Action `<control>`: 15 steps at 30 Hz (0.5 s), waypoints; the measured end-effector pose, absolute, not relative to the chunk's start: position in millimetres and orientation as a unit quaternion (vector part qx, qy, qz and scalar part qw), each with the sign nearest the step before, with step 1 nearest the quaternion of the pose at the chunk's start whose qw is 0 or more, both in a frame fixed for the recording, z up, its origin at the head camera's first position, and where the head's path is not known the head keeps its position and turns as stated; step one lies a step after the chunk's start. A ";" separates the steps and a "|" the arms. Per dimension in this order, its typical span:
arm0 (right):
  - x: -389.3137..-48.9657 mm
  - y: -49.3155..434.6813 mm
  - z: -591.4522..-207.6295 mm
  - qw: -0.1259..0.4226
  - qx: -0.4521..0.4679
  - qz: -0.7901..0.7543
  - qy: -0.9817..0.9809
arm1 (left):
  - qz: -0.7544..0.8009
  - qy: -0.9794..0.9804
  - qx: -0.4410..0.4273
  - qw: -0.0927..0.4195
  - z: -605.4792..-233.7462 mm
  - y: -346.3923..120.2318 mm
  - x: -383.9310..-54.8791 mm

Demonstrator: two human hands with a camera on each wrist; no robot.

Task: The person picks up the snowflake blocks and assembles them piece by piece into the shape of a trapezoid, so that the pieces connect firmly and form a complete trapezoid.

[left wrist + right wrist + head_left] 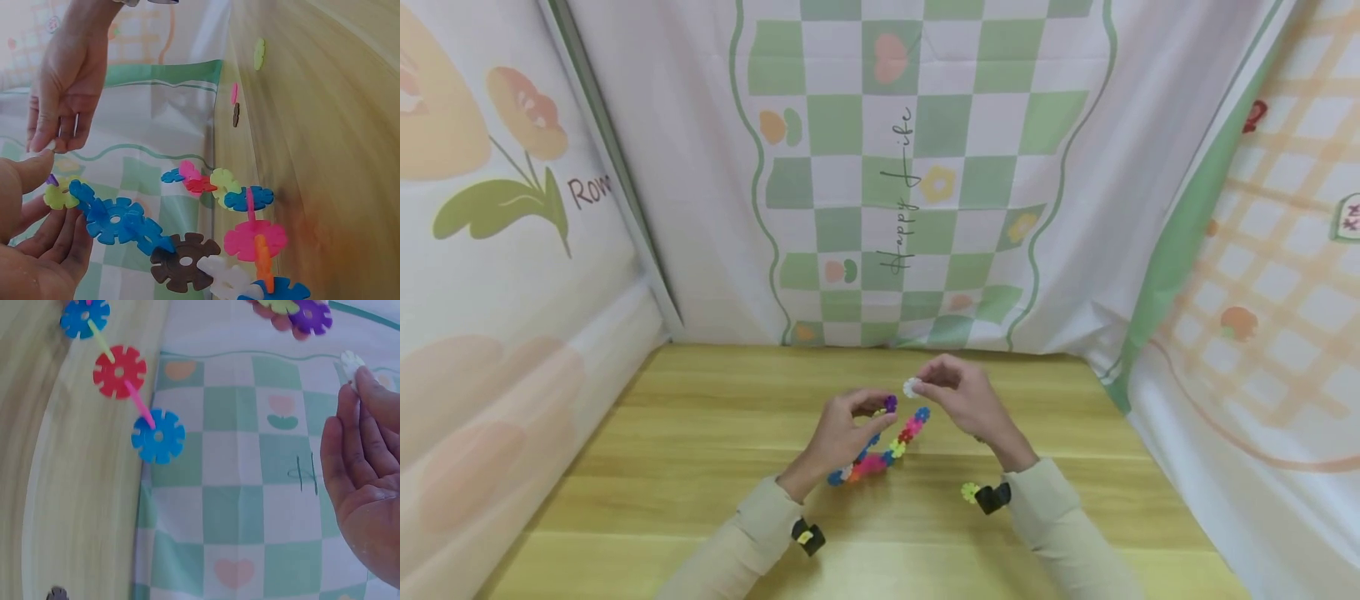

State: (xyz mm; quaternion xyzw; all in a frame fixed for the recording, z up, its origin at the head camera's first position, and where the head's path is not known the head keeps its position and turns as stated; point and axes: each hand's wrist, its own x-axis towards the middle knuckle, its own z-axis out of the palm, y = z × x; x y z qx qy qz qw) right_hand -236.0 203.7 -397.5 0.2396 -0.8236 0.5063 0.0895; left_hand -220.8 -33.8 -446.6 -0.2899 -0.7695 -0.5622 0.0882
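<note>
My left hand (pixel 842 435) pinches the end of a chain of slotted plastic snowflake discs (pixel 872 464), at a yellow-green disc (pixel 60 195). A purple disc (pixel 310 317) forms the tip beside it. From there the chain hangs in a curve: blue discs (pixel 115 231), a brown one (pixel 172 267), white, orange, pink and others. Its far end is a blue disc (pixel 158 447) joined to pink and red ones. Between thumb and fingertips, my right hand (pixel 964 402) holds a loose white disc (pixel 912 387), a small gap away from the purple one.
Loose on the wooden table (pixel 700 500) lie a yellow-green disc (pixel 970 492) near the right wrist, a pink disc (pixel 234 94) and a brown disc (pixel 236 115). Printed cloth (pixel 925 183) hangs behind the table and along both sides.
</note>
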 end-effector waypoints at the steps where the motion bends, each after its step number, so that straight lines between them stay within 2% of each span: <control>1: -235.9 201.4 -398.3 0.090 0.243 0.512 -0.819 | -0.563 -0.769 -0.292 0.088 -446.9 -33.8 -220.7; 15: -233.4 188.8 -401.4 0.097 0.264 0.507 -0.815 | -0.541 -0.784 -0.284 0.106 -446.3 -29.4 -219.0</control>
